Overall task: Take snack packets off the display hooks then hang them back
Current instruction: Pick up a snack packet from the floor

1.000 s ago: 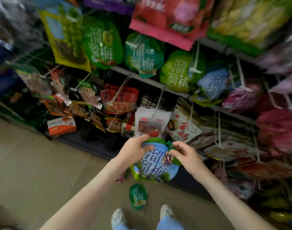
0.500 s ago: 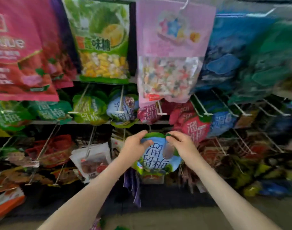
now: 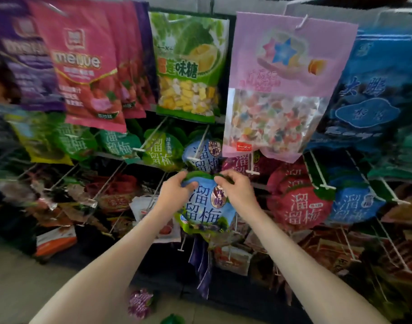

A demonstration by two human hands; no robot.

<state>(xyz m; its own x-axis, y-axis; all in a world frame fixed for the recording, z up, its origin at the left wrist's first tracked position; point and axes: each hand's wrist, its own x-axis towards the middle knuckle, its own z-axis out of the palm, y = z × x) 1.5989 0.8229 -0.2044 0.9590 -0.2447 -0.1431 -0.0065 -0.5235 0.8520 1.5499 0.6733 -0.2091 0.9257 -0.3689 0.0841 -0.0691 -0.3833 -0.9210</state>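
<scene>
Blue snack packet (image 3: 206, 206): off the hooks, held upright before the rack's middle row, green top edge just under a matching blue packet (image 3: 200, 153) hanging on a white-tipped hook (image 3: 195, 158). Judged lined up for rehanging there, like with like. Hang hole hidden behind fingers.

Left hand (image 3: 176, 191): thumb and fingers curled over the top left corner, pinching it.

Right hand (image 3: 237, 189): curled likewise on the top right corner. Two-corner grip probably meant to keep the top edge taut and level for threading onto the hook tip.

Neighbours: green packet (image 3: 161, 153) to the left, round red packet (image 3: 298, 202) to the right, each on its own hook.

Above: large pink candy bag (image 3: 277, 90), overhanging the hook row and likely crowding the approach.

Floor: purple packet (image 3: 140, 302) lying below the rack, not yet hung.
</scene>
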